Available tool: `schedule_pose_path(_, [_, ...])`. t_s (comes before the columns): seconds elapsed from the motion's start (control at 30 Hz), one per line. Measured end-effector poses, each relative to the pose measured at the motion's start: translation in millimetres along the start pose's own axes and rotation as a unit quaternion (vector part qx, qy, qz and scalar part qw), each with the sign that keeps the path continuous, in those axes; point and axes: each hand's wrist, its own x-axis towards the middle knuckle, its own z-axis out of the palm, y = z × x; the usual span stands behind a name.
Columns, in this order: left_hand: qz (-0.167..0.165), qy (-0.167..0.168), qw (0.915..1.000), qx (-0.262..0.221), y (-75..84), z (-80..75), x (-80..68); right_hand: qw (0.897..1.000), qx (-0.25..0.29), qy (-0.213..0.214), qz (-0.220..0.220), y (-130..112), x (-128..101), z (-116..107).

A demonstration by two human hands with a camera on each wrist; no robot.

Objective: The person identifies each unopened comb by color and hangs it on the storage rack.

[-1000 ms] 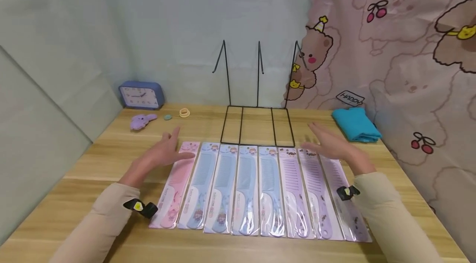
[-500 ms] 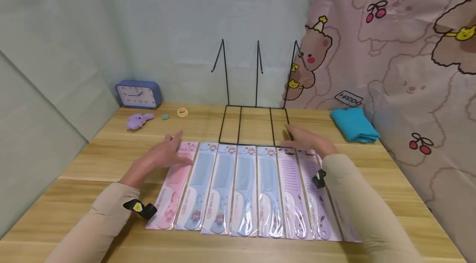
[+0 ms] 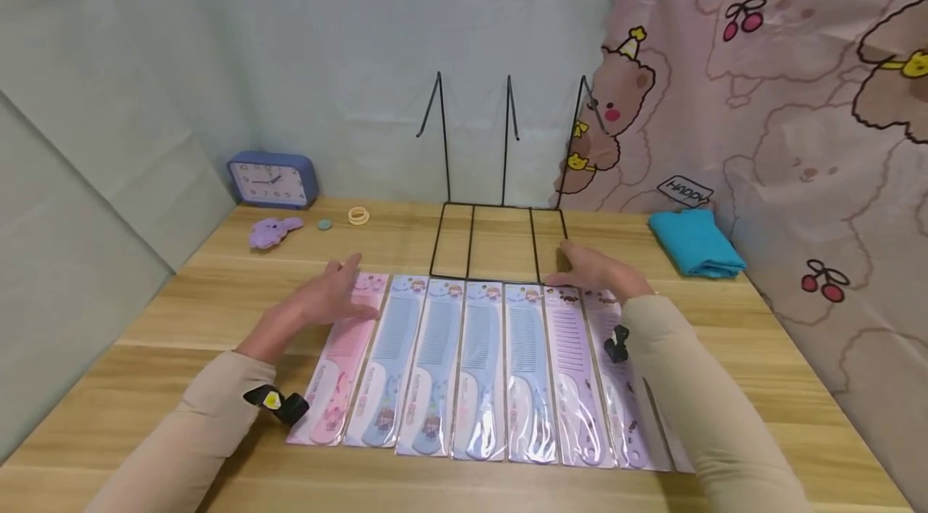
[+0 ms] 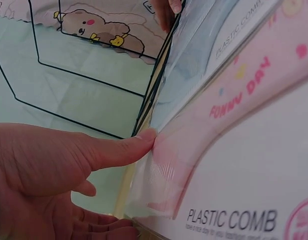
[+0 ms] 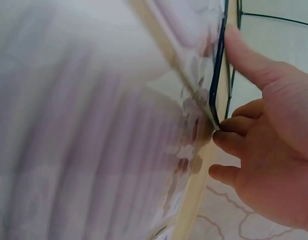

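Packaged plastic combs lie side by side on the wooden table: a pink comb (image 3: 344,360) at the left, several blue combs (image 3: 478,336), then purple combs (image 3: 573,348) at the right. Over the top of the pink package is my left hand (image 3: 319,302), thumb extended; in the left wrist view, the thumb tip meets the clear wrapper. A black wire rack (image 3: 470,243) with three upright hooks stands behind the row. My right hand (image 3: 594,267) is at its front right corner, fingers spread, with fingertips close to the wire in the right wrist view. My right sleeve partly hides the rightmost packages.
At the back left are a blue clock (image 3: 271,179), a purple toy-like item (image 3: 271,232), a small green disc (image 3: 324,225) and a cream ring (image 3: 358,216). Folded turquoise cloth (image 3: 698,245) sits at the back right. Pale and bear-printed curtains hang behind the table.
My right hand has moved left from above the rightmost purple combs to the rack's front right corner. My left hand stays by the pink comb.
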Motion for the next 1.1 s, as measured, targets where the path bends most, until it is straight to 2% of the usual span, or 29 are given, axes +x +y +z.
schedule_pose_path(0.27, [0.002,-0.006,1.0000,0.006,5.3,-1.0,-1.4,1.000,0.009,0.003,0.003,-2,0,2])
schedule_pose_path(0.43, [0.001,-0.009,0.9999,0.006,11.4,-2.7,-4.3,0.999,-0.026,-0.013,-0.013,-3,4,3])
schedule_pose_path(0.67, [-0.025,-0.015,0.9995,0.010,15.4,-1.3,-6.3,0.996,-0.068,-0.048,0.008,-6,9,2])
schedule_pose_path(0.83, [-0.024,-0.012,0.9996,0.006,13.9,-1.1,-6.2,0.992,-0.104,-0.065,0.015,-7,11,1])
schedule_pose_path(1.1, [-0.022,-0.007,0.9997,-0.005,14.0,-3.4,-5.5,0.995,-0.086,-0.055,0.011,-8,10,-1])
